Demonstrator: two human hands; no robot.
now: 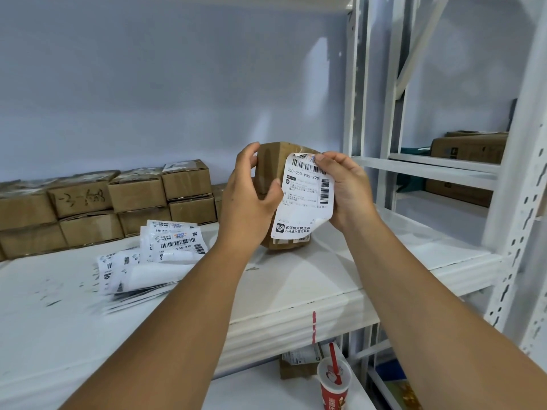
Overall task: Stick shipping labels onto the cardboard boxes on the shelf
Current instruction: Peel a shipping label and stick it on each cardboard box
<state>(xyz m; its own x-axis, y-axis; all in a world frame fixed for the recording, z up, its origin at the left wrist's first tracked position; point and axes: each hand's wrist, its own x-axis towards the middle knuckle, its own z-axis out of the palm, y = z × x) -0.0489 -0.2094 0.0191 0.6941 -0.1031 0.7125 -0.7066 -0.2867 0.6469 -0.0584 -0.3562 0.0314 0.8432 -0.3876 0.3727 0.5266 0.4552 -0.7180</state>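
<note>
I hold a small cardboard box (270,167) upright above the white shelf (370,255). My left hand (251,190) grips the box's left side, thumb across its front. A white shipping label (305,199) with barcodes hangs over the box's front, its lower corner curling loose. My right hand (344,187) pinches the label's top right edge against the box. A loose pile of shipping labels (148,261) lies on the shelf to the left.
Stacked cardboard boxes (118,199) line the back left of the shelf. White steel uprights (355,84) stand to the right, with brown boxes (470,149) on the neighbouring rack. Below, a red paper cup with a straw (334,383) and a labelled box (299,365) sit on a lower shelf.
</note>
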